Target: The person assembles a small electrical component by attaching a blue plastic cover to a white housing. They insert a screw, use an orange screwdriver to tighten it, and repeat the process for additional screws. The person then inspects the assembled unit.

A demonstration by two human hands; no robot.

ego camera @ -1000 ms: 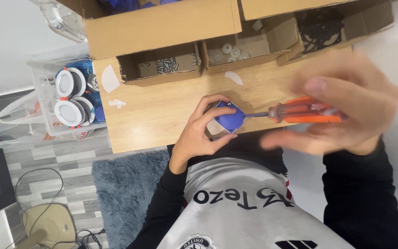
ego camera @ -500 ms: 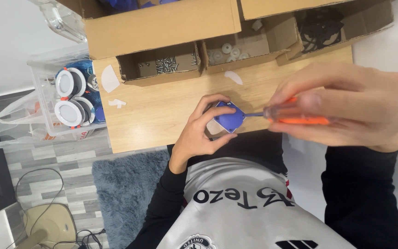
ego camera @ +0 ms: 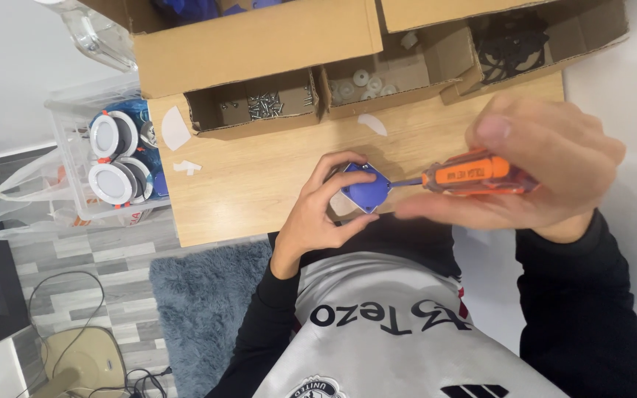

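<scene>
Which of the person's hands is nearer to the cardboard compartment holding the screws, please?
The left hand. It grips the blue square part just below and right of the screw compartment; the right hand, holding the orange screwdriver, is farther right.

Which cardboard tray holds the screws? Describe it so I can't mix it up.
Start at the wooden tabletop and look along its far edge, where open cardboard trays sit in a row. The screw tray is the leftmost, holding small silvery screws, while its neighbour holds white round washers.
</scene>
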